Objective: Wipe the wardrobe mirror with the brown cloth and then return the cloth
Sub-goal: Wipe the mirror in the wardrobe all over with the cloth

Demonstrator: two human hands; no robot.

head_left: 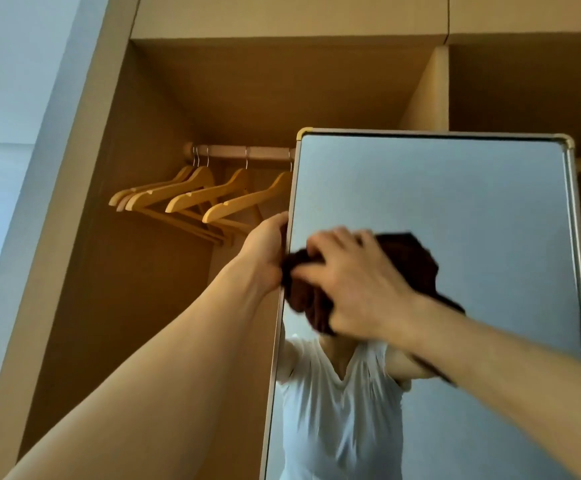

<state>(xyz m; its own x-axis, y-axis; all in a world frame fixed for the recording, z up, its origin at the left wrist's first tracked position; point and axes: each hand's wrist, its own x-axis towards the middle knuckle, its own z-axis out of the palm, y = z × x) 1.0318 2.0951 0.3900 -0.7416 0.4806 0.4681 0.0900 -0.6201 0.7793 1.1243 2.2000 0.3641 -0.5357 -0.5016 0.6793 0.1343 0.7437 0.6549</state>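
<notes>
The right hand (355, 285) is clenched around one brown cloth (301, 299) and presses it to the glass of one mirror (455, 202), close to the mirror's left edge and about halfway up the part in view. The cloth is bunched into a lump, longer up and down than across. The left hand (266, 249) grasps the mirror's left frame edge just beside the cloth. The mirror stands tall, its long axis upright and leaning slightly. Left of the mirror, one rail (240, 152) carries what look like five wooden hangers (192, 197), the leftmost ones overlapping.
</notes>
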